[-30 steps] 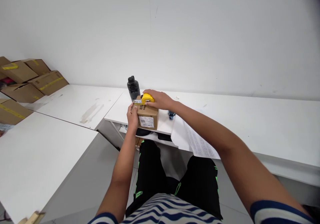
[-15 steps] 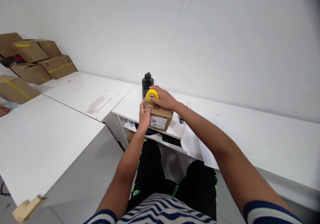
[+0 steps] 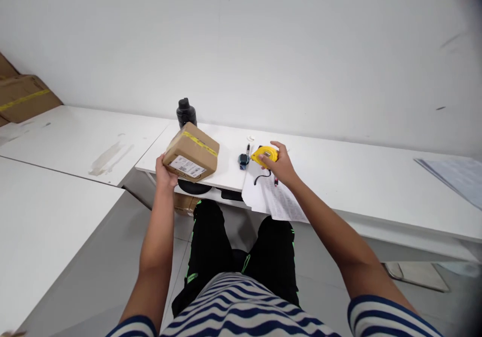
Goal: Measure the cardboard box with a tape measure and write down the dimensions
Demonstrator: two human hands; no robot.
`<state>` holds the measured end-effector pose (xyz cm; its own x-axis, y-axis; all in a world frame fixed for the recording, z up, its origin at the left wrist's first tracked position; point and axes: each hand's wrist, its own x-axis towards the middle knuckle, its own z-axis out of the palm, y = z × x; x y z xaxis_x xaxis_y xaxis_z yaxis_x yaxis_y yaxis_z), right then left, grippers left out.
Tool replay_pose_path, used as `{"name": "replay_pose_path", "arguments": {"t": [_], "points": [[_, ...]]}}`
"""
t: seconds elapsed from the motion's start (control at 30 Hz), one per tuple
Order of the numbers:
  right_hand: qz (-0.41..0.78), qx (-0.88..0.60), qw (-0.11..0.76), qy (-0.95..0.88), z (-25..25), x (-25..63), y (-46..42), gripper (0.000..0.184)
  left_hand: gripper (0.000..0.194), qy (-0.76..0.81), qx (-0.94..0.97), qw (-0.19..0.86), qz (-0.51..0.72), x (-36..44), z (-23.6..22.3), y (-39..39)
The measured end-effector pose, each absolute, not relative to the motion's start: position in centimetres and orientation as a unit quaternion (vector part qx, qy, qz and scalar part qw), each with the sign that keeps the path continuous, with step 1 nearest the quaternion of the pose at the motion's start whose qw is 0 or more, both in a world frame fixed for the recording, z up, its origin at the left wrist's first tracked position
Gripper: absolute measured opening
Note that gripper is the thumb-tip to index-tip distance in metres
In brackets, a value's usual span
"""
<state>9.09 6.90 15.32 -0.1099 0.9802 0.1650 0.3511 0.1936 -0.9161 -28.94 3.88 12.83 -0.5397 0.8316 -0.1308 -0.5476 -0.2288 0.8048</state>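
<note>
My left hand (image 3: 165, 175) grips the left end of a small cardboard box (image 3: 205, 158), which is tilted above the front of the white desk. Yellow tape runs over its top and a white label faces me. Well to the right, my right hand (image 3: 282, 163) is closed around a yellow tape measure (image 3: 264, 155), apart from the box. A black wrist strap (image 3: 262, 176) hangs below the tape measure, over printed papers (image 3: 278, 201). Between the two hands lie a dark wristwatch (image 3: 243, 160) and a pen (image 3: 248, 149).
Behind the box stands a black bottle (image 3: 186, 112). Larger taped cartons (image 3: 26, 93) are stacked at the far left. More papers (image 3: 455, 179) lie at the right on the white desk (image 3: 357, 176). A shelf (image 3: 226, 196) runs under the desk, above my knees.
My hands have moved apart. The tape measure has left the box and gone right with my right hand; my left hand has turned and tilted the box. The view has swung right.
</note>
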Motion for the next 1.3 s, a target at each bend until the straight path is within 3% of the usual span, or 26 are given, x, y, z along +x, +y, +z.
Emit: {"name": "replay_pose_path", "arguments": {"t": [0.1,0.33,0.67,0.8,0.93,1.3], "points": [[0.420,-0.551,0.436,-0.574,13.4,11.2,6.4,0.082,0.031,0.434,0.149,0.431,0.777,-28.8,12.8,3.8],[0.470,-0.594,0.468,-0.455,11.7,13.6,10.0,0.055,0.033,0.538,0.296,0.211,0.761,-24.1,14.6,5.1],[0.470,-0.602,0.572,-0.301,12.4,19.1,17.1,0.028,0.034,0.595,0.376,0.178,0.688,-20.8,15.6,5.5],[0.368,-0.643,0.627,-0.243,10.6,24.3,16.3,0.038,0.035,0.594,0.376,0.174,0.689,-20.9,15.5,5.7],[0.321,-0.684,0.583,-0.300,8.9,28.2,14.2,0.046,0.036,0.590,0.365,0.167,0.701,-20.6,15.3,6.2],[0.168,-0.806,0.327,-0.464,7.0,28.7,12.3,0.048,0.034,0.598,0.361,0.154,0.699,-20.6,15.4,6.7]]}}
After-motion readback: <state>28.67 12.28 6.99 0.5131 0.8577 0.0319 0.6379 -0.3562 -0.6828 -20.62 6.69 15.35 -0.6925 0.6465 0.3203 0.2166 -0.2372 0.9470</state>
